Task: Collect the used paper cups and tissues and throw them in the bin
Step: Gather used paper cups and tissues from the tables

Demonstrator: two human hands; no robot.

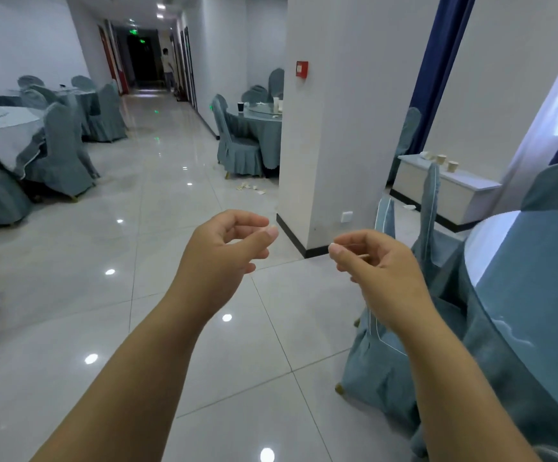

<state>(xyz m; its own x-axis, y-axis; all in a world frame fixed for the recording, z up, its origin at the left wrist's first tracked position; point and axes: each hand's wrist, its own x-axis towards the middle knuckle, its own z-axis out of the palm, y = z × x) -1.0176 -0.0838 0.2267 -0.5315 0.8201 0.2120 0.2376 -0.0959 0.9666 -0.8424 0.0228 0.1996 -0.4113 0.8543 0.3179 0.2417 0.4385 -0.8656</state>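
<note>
Head view: white pillar [331,128] stands dead ahead and hides part of the far round table [264,128]. Covered chair [381,361] sits between us and the white cabinet [437,191]. Our left hand [231,248] is loosely curled and empty. Right hand [374,261] has its thumb at the index tip; we cannot tell if it pinches anything. Hands are apart, in mid-air. Paper cups [453,166] stand upright on the cabinet top, pale. Tissue scraps [251,187] lie crumpled on the floor left of the pillar.
</note>
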